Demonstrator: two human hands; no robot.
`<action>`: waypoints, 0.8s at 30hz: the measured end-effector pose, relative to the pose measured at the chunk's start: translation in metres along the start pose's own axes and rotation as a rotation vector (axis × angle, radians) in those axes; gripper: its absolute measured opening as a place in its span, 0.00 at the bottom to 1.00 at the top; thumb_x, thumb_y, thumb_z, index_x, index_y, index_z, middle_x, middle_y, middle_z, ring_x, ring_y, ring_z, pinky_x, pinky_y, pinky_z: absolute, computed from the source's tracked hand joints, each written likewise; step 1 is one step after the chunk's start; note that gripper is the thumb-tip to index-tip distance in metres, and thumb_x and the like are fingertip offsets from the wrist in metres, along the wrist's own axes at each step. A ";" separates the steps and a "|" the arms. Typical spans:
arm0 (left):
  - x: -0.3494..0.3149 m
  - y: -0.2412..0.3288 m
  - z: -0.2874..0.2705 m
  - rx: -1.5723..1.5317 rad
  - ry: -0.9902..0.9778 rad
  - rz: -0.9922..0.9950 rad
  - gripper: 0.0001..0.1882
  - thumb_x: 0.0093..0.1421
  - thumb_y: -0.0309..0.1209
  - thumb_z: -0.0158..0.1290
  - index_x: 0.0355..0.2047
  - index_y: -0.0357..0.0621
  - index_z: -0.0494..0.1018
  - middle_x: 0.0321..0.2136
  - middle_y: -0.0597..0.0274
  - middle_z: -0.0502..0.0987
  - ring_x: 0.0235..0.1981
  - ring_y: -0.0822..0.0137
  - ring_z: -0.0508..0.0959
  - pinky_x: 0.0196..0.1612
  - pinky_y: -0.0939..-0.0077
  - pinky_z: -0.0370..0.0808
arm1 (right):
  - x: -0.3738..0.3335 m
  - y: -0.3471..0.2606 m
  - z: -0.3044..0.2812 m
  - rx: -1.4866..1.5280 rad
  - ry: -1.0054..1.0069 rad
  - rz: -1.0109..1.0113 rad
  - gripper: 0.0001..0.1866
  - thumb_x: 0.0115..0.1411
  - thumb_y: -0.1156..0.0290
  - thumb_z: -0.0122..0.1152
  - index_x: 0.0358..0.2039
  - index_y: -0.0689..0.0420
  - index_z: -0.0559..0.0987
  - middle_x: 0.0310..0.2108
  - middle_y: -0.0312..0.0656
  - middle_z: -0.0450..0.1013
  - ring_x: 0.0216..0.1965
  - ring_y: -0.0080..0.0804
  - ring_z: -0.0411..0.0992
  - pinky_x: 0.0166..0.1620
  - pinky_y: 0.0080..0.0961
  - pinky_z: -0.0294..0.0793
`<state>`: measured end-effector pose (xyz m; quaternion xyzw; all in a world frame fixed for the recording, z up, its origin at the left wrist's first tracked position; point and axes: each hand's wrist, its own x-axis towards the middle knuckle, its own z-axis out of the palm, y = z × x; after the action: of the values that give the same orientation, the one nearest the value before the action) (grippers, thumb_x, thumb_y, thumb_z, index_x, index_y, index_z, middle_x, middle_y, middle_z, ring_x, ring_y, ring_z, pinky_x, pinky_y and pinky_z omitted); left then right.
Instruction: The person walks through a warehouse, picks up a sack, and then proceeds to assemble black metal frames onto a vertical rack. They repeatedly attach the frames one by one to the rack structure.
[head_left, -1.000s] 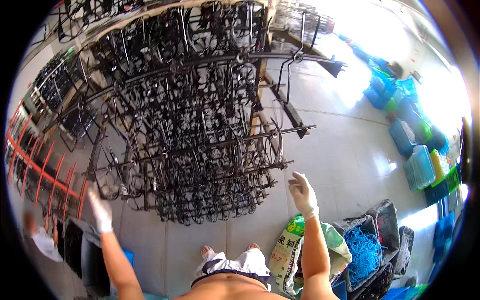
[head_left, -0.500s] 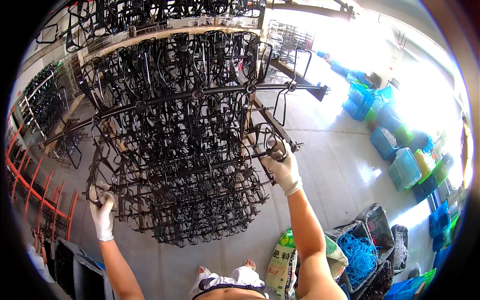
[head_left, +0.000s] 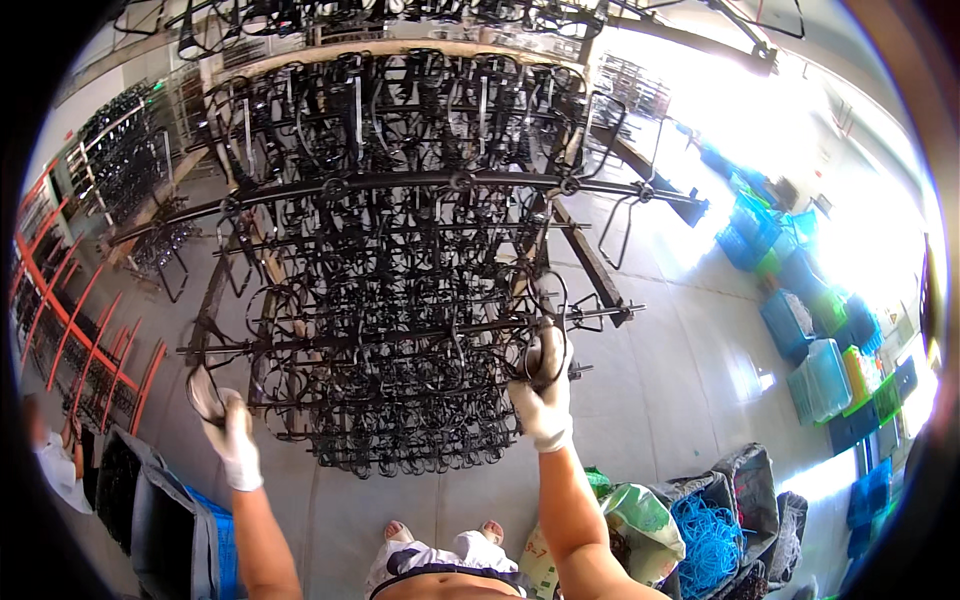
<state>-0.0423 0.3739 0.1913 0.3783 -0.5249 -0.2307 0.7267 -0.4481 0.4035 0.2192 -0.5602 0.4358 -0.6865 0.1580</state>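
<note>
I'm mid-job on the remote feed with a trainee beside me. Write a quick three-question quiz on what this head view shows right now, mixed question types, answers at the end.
1. Multiple choice: what colour are the gloves on the left hand and right hand?
A) black
B) white
C) orange

2. True or false: the tangled blue strands lie on the person's right.

3. Fill in the blank: of the person's two hands, the ____ one is higher in the picture.

Key:
1. B, white on both hands.
2. True.
3. Right.
</note>
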 end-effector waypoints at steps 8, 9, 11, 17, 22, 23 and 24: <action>0.000 0.011 0.085 -0.046 -0.212 -0.070 0.42 0.46 0.29 0.67 0.60 0.41 0.59 0.46 0.65 0.73 0.34 0.77 0.72 0.36 0.83 0.70 | 0.017 0.000 0.015 -0.123 0.022 0.037 0.13 0.44 0.81 0.61 0.32 0.57 0.72 0.22 0.29 0.64 0.23 0.16 0.60 0.27 0.15 0.61; 0.001 0.001 0.085 -0.089 -0.233 -0.051 0.37 0.47 0.28 0.66 0.57 0.39 0.64 0.46 0.63 0.73 0.33 0.77 0.73 0.34 0.82 0.71 | 0.018 0.000 0.016 -0.145 0.014 0.087 0.10 0.44 0.82 0.60 0.29 0.59 0.71 0.24 0.29 0.67 0.25 0.17 0.63 0.30 0.15 0.64; -0.001 -0.002 0.081 -0.120 -0.203 -0.120 0.32 0.47 0.25 0.64 0.54 0.39 0.66 0.42 0.63 0.74 0.32 0.77 0.72 0.34 0.83 0.71 | 0.023 -0.020 0.009 -0.056 -0.061 0.256 0.12 0.44 0.82 0.59 0.32 0.60 0.74 0.24 0.28 0.68 0.26 0.17 0.63 0.31 0.15 0.65; 0.004 -0.003 0.065 0.070 -0.343 0.052 0.17 0.51 0.22 0.53 0.44 0.37 0.68 0.34 0.62 0.74 0.30 0.77 0.72 0.31 0.85 0.70 | -0.024 -0.048 0.023 -0.200 0.081 -0.102 0.38 0.38 0.82 0.59 0.55 0.68 0.65 0.45 0.47 0.67 0.43 0.37 0.66 0.47 0.28 0.69; -0.012 0.004 0.060 0.417 -0.268 0.359 0.27 0.54 0.26 0.54 0.55 0.34 0.62 0.34 0.62 0.75 0.29 0.77 0.73 0.41 0.77 0.71 | -0.009 -0.012 0.070 -0.189 -0.210 -0.053 0.27 0.43 0.76 0.63 0.47 0.62 0.70 0.39 0.48 0.71 0.43 0.41 0.69 0.50 0.33 0.68; -0.020 0.006 0.058 0.511 -0.283 0.457 0.30 0.55 0.26 0.54 0.58 0.34 0.60 0.34 0.62 0.76 0.29 0.77 0.73 0.44 0.75 0.72 | -0.005 -0.017 0.079 -0.147 -0.220 0.012 0.27 0.44 0.78 0.64 0.47 0.61 0.70 0.37 0.44 0.71 0.39 0.35 0.69 0.46 0.29 0.69; -0.029 0.008 0.066 0.443 -0.354 0.387 0.31 0.54 0.22 0.53 0.59 0.35 0.60 0.38 0.59 0.75 0.32 0.77 0.74 0.45 0.75 0.71 | -0.004 -0.023 0.083 -0.117 -0.227 0.081 0.26 0.44 0.79 0.64 0.47 0.60 0.69 0.36 0.40 0.70 0.35 0.30 0.69 0.42 0.26 0.70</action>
<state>-0.1146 0.3791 0.1913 0.3745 -0.7422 -0.0307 0.5549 -0.3656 0.3843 0.2337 -0.6245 0.4766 -0.5852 0.2010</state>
